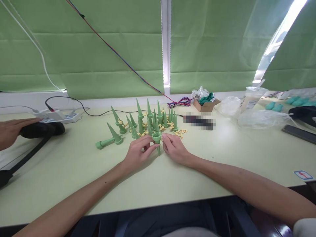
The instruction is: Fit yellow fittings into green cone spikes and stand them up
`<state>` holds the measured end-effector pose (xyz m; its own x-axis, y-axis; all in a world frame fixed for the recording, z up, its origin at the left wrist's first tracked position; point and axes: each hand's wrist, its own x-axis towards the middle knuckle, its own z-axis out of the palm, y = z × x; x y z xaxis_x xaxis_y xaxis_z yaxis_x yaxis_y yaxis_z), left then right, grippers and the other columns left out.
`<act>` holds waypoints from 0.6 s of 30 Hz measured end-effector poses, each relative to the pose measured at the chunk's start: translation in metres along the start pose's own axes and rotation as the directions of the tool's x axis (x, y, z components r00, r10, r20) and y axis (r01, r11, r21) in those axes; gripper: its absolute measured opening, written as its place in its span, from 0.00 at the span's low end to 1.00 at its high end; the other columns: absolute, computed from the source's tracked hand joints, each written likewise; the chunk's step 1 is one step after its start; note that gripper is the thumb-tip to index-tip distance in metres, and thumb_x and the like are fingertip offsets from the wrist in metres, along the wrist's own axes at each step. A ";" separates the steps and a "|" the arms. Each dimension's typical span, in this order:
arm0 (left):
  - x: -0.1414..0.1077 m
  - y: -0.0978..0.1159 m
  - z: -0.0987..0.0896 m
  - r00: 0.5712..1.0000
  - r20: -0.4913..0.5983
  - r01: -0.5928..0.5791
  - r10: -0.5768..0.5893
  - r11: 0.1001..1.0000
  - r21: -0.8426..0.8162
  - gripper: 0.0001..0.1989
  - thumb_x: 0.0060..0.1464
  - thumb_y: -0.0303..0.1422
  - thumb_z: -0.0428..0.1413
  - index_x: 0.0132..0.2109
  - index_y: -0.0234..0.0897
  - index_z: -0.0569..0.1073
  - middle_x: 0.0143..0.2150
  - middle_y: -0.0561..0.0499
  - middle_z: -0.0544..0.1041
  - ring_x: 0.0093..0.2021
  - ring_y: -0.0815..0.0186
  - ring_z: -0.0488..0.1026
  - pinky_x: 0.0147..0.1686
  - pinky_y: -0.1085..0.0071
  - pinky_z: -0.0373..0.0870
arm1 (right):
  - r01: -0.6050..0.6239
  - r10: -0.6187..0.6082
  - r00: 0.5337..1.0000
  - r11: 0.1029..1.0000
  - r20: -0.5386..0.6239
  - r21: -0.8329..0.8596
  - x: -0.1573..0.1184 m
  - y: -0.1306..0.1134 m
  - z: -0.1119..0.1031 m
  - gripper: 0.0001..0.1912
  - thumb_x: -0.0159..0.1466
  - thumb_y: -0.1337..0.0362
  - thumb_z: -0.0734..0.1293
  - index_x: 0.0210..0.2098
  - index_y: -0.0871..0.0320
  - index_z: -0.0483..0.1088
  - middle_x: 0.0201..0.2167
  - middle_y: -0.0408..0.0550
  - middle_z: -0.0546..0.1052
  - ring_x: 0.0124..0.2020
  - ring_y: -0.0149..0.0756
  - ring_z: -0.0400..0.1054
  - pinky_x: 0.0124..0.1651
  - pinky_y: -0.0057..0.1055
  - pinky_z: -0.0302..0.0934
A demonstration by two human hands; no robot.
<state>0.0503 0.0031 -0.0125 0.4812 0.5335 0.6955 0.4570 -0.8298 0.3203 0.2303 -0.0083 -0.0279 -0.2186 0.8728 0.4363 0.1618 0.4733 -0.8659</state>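
Between finger and thumb, my left hand [138,150] grips a green plastic watering spike [156,136], its round threaded opening facing up and its point down. My right hand [175,148] is closed in a pinch right at the spike's side; whatever small piece its fingertips hold is mostly covered. Just beyond the hands stands a cluster of several more green spikes [140,125], points up. Small yellow plastic pieces [181,132] lie among them and to their right. Left of the cluster, one green spike [105,143] lies on its side against an upright one.
Another person's hand [10,133] rests by a black padded object [41,130] at the left. Behind it sits a white power strip [70,117]. A small cardboard box [206,106], a drink cup [250,98] and a dark phone-like slab [300,133] are on the right side of the table [197,184].
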 end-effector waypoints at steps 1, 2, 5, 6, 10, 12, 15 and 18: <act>0.000 0.000 0.000 1.000 -0.004 0.005 -0.005 1.000 -0.002 0.13 0.61 0.33 0.55 0.27 0.36 0.66 0.24 0.54 0.66 0.24 0.71 0.60 0.24 0.74 0.59 | 0.006 -0.006 1.000 1.000 -0.005 -0.006 0.000 0.000 0.000 0.25 0.72 0.50 0.52 0.22 0.55 0.52 0.15 0.38 0.58 0.18 0.29 0.53 0.25 0.29 0.50; 0.001 -0.001 -0.001 1.000 -0.005 0.009 -0.009 1.000 -0.008 0.13 0.61 0.32 0.55 0.27 0.36 0.66 0.25 0.54 0.66 0.25 0.71 0.60 0.24 0.75 0.59 | 0.011 -0.011 1.000 1.000 -0.007 -0.014 0.000 0.000 0.000 0.25 0.72 0.50 0.52 0.22 0.55 0.52 0.15 0.38 0.58 0.19 0.29 0.53 0.25 0.29 0.50; 0.002 -0.003 -0.002 1.000 0.006 0.025 -0.025 0.999 -0.035 0.11 0.61 0.32 0.54 0.29 0.36 0.68 0.27 0.52 0.67 0.26 0.71 0.62 0.22 0.77 0.60 | 0.023 -0.023 1.000 0.999 -0.005 -0.045 0.001 0.000 0.001 0.24 0.73 0.51 0.52 0.23 0.55 0.53 0.16 0.38 0.58 0.19 0.30 0.53 0.25 0.29 0.49; 0.002 -0.003 -0.002 0.999 0.011 0.030 -0.030 0.999 -0.038 0.11 0.61 0.32 0.55 0.30 0.36 0.69 0.27 0.52 0.68 0.26 0.71 0.62 0.22 0.77 0.60 | 0.026 -0.026 1.000 0.998 -0.003 -0.055 0.001 0.000 0.001 0.23 0.73 0.51 0.52 0.23 0.55 0.53 0.16 0.38 0.58 0.19 0.30 0.54 0.25 0.29 0.49; 0.001 -0.004 -0.004 0.999 0.010 0.031 -0.030 0.999 -0.029 0.09 0.61 0.31 0.55 0.31 0.36 0.71 0.30 0.51 0.70 0.28 0.71 0.65 0.22 0.78 0.60 | 0.042 -0.041 0.999 0.996 0.008 -0.080 0.001 -0.001 0.001 0.22 0.73 0.54 0.52 0.24 0.55 0.54 0.17 0.39 0.59 0.20 0.30 0.54 0.26 0.29 0.49; 0.002 -0.004 -0.006 1.000 0.001 0.023 -0.023 1.000 -0.020 0.10 0.60 0.30 0.55 0.30 0.35 0.71 0.31 0.50 0.71 0.28 0.72 0.66 0.22 0.78 0.61 | 0.047 -0.045 0.999 0.995 0.017 -0.086 0.000 -0.001 0.000 0.21 0.73 0.55 0.52 0.24 0.55 0.54 0.17 0.38 0.59 0.20 0.30 0.54 0.26 0.29 0.49; 0.003 -0.003 -0.008 1.000 -0.016 0.010 -0.011 1.000 -0.015 0.12 0.59 0.30 0.56 0.27 0.35 0.69 0.32 0.50 0.72 0.28 0.72 0.66 0.22 0.79 0.62 | 0.058 -0.054 0.998 0.994 0.037 -0.094 0.000 -0.002 0.000 0.21 0.73 0.55 0.51 0.25 0.55 0.54 0.18 0.38 0.59 0.20 0.30 0.53 0.26 0.29 0.49; 0.004 -0.004 -0.009 0.999 -0.038 0.011 -0.011 1.000 -0.008 0.15 0.58 0.32 0.57 0.24 0.35 0.67 0.32 0.49 0.73 0.26 0.73 0.65 0.21 0.78 0.62 | 0.061 -0.056 0.997 0.994 0.056 -0.093 0.000 -0.002 0.000 0.20 0.73 0.54 0.51 0.26 0.54 0.54 0.18 0.38 0.59 0.20 0.30 0.54 0.26 0.28 0.49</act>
<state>0.0436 0.0070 -0.0051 0.4475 0.5361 0.7158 0.4562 -0.8253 0.3328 0.2304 -0.0095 -0.0260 -0.2811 0.8371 0.4694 0.2375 0.5345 -0.8111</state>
